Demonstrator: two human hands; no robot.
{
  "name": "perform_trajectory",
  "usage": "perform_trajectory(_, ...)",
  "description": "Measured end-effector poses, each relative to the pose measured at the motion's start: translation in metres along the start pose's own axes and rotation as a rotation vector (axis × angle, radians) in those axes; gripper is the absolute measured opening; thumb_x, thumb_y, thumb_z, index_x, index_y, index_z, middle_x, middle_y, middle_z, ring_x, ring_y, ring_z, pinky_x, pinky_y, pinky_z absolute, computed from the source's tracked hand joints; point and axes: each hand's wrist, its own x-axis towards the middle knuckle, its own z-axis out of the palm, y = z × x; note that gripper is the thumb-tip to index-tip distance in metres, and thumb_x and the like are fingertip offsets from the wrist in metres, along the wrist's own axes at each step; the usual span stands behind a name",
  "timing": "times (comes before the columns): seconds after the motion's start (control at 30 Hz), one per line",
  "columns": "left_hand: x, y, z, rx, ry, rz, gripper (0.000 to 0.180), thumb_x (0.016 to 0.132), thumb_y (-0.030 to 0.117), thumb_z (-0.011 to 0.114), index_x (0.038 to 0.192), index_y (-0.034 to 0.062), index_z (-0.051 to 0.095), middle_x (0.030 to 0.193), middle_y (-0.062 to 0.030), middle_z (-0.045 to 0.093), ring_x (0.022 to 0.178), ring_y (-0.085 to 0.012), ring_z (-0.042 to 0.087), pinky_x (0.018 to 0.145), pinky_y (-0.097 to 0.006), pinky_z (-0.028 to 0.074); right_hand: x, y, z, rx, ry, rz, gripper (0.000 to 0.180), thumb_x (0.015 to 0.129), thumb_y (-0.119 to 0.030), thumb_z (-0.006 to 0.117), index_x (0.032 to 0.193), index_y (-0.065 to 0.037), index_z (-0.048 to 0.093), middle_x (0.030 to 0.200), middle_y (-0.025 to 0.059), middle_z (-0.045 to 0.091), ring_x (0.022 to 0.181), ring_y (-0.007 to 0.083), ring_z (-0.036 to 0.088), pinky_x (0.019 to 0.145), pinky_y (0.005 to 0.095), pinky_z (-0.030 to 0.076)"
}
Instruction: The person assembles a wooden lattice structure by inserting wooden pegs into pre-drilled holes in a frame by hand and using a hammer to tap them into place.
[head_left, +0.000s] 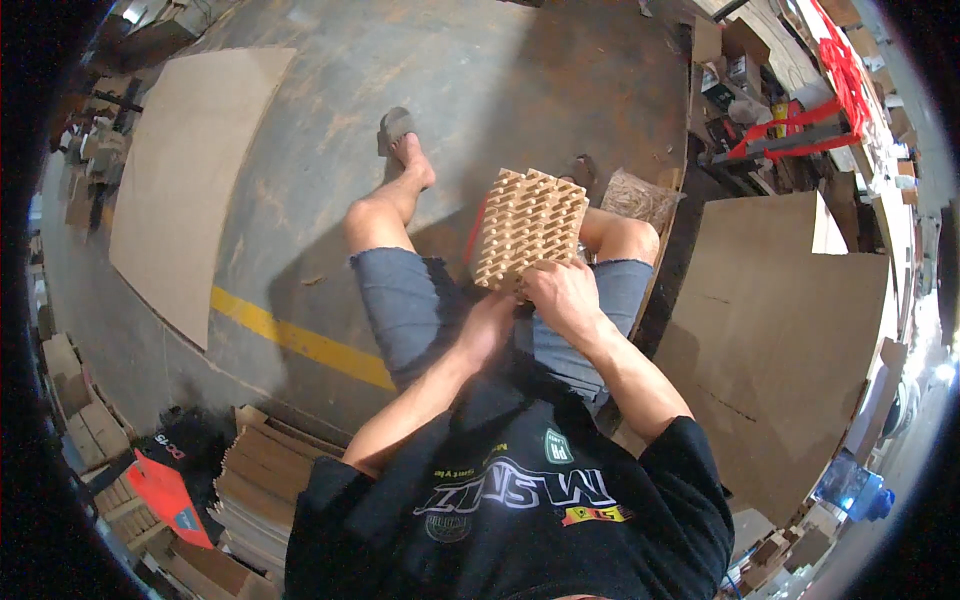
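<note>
A pale wooden board studded with rows of round wooden pegs [532,225] is held over my lap, between my knees. My left hand [487,325] is closed at the near left corner of the pegboard, its fingertips partly hidden under the edge. Over the near right edge curls my right hand [563,298], its fingers bent around the last row and close to my left fingertips. Whether a loose peg is pinched between the fingers cannot be made out.
A clear bag of thin wooden sticks [636,196] lies beyond my right knee. A large brown cardboard sheet [770,340] covers the right side. Another flat board [190,180] lies on the floor at left. Stacked cardboard [265,470] and an orange-red panel [172,495] stand at lower left.
</note>
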Motion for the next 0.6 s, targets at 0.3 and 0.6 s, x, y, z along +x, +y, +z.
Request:
perform_trajectory(0.3,0.021,-0.047,-0.034,-0.100,-0.250,0.058,0.046,0.107,0.043,0.041,0.124,0.0044,0.060,0.113,-0.0021,0.065,0.100,-0.0127,0.058,0.088,-0.029,0.046,-0.039,-0.022,-0.011,0.385,0.114,0.072,0.018,0.080,-0.021,0.076,0.097,-0.014,0.074,0.081,0.0049,0.068,0.077,0.0270,0.067,0.067,0.0376,0.054)
perform_trajectory(0.6,-0.005,-0.004,0.002,0.104,-0.311,0.077,0.072,0.107,0.055,0.020,0.121,-0.0031,0.060,0.113,-0.0089,0.065,0.101,-0.0143,0.060,0.091,-0.030,0.048,-0.055,-0.034,0.013,0.760,0.018,0.199,0.017,0.083,-0.016,0.074,0.095,-0.006,0.070,0.090,0.0091,0.069,0.080,0.0249,0.069,0.074,0.0362,0.055)
